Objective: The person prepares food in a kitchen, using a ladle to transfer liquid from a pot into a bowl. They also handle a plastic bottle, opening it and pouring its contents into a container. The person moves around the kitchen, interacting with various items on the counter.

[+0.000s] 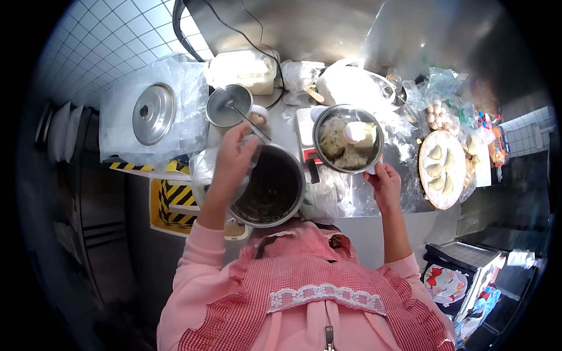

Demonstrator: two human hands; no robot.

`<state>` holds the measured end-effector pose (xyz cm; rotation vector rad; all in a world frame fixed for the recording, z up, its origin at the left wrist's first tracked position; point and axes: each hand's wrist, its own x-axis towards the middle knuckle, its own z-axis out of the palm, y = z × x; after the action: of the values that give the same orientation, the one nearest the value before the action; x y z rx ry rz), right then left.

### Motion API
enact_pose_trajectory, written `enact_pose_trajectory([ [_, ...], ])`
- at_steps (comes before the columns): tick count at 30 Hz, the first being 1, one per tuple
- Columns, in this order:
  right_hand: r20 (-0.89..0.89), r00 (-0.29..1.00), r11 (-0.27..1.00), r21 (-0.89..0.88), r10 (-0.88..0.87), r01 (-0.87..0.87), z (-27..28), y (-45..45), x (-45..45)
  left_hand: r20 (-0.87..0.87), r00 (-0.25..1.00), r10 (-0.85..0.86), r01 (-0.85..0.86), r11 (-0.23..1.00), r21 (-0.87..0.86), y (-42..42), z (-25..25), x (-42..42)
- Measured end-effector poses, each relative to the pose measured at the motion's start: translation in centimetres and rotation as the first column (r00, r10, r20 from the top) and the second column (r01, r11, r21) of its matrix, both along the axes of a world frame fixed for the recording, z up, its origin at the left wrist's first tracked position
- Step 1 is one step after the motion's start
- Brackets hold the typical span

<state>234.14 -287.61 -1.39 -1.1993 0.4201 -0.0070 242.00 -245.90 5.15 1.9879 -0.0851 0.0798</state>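
My right hand (pixel 385 186) grips the light side handle of a pot with a glass lid (pixel 348 138); a pale, lumpy food shows through the glass. This pot overlaps a kitchen scale (pixel 306 127). On the left, my left hand (pixel 236 155) is raised by the rim of a large dark-bottomed metal pot (pixel 274 188), with clear plastic beside its fingers. Whether the fingers hold this plastic cannot be told. Just beyond that hand stands a metal saucepan (pixel 224 109) with a spoon or ladle (pixel 246 116) leaning in it.
A round board (pixel 442 175) with several dumplings lies at the right, near a bag of eggs or mushrooms (pixel 437 116). A metal lid (pixel 154 114) rests on plastic sheeting at the left. Behind are a plastic tub (pixel 246 74), a cable and a glaring white bag or vessel.
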Motion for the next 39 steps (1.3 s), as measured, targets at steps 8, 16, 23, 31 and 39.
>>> enact_pose_trajectory([
  [8,0.017,1.0,0.999,0.045,0.013,-0.014,-8.8,2.7,8.5,-0.176,0.954,0.243,-0.265,0.958,-0.112,8.0,-0.7,-7.2],
  [16,-0.003,1.0,0.987,0.159,0.018,-0.017,-17.9,8.8,12.9,-0.237,0.882,0.408,-0.45,0.877,-0.166,13.0,-0.6,-12.1],
  [23,-0.039,0.998,0.989,0.147,0.043,-0.037,-20.2,9.6,12.6,-0.179,0.887,0.425,-0.441,0.896,-0.059,16.0,-1.4,-13.5],
  [31,-0.049,0.998,0.989,0.14,0.048,-0.041,-19.3,10.0,12.2,-0.172,0.903,0.393,-0.413,0.904,-0.106,16.6,-2.1,-11.9],
  [39,0.03,0.995,0.995,-0.015,0.095,-0.095,-18.5,8.4,11.9,-0.178,0.91,0.375,-0.389,0.919,-0.055,16.9,-2.4,-11.1],
])
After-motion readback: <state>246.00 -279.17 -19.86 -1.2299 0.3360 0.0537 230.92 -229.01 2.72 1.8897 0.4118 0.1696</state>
